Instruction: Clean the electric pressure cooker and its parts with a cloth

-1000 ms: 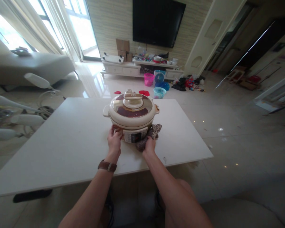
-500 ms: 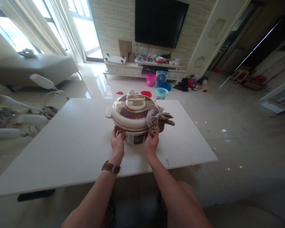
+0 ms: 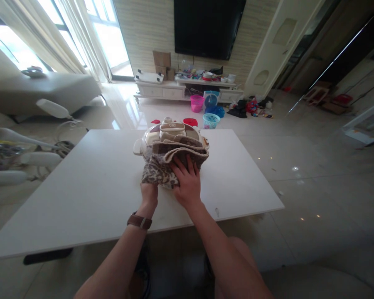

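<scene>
A cream rice-cooker-like electric pot (image 3: 138, 146) with a lid and side handle sits on the white table (image 3: 81, 187). Its front is mostly covered by a brown-and-beige patterned cloth (image 3: 158, 171), bunched and folded along the top. My right hand (image 3: 187, 185) holds the cloth against the pot's front, with its fingers spread over the fabric and partly tucked under a fold. On the left, my left hand (image 3: 148, 195) reaches up to the cloth's lower left corner. Its fingers are hidden beneath the fabric, so their grip cannot be seen.
Behind the table, a pink basket (image 3: 197, 104) and a light blue basket (image 3: 211, 121) stand on the floor. Farther back is a low cabinet (image 3: 162, 92) with clutter on top, under a wall-mounted television (image 3: 209, 27). White chair parts (image 3: 40, 158) are at the left.
The cloth has moved left from the pot's right side and spread across its front, with my right hand shifting left. The cloth now covers my left fingers.
</scene>
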The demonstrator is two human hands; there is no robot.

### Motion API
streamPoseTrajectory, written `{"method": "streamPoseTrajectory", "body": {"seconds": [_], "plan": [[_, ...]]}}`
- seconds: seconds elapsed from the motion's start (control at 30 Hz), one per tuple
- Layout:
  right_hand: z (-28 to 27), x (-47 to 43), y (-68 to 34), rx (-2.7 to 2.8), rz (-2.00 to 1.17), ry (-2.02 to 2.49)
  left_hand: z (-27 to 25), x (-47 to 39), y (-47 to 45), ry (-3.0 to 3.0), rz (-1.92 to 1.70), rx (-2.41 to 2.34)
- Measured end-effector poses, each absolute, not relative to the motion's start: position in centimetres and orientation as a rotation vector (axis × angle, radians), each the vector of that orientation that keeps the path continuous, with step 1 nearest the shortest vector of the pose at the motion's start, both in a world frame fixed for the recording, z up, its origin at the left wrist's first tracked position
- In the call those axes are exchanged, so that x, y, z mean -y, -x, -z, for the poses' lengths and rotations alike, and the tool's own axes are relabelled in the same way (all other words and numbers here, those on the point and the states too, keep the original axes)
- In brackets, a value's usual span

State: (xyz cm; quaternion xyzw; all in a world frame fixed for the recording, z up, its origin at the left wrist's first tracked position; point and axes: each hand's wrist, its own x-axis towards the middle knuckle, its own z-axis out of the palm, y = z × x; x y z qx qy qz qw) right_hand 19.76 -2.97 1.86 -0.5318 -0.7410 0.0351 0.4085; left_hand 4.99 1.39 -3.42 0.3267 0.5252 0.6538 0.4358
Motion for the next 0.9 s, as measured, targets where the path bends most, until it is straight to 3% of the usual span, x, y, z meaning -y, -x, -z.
{"method": "streamPoseTrajectory", "body": {"seconds": [0.3, 0.53, 0.63, 0.9], "plan": [[0.2, 0.5, -22.2, 1.022, -0.34, 1.431, 2.2, -1.2, -5.6, -0.658, -1.537, -1.338], [-0.9, 2.5, -20.1, 1.763, -0.025, 1.361, 3.2, -1.3, -5.2, -0.688, -1.532, -1.313], [-0.9, 1.6, -21.8, 1.797, -0.034, 1.303, 3.4, -1.3, -5.0, -0.697, -1.521, -1.332], [3.2, -0.3, -21.4, 0.788, -0.511, 1.333, 4.0, -1.3, -5.0, -0.784, -1.523, -1.349]]}}
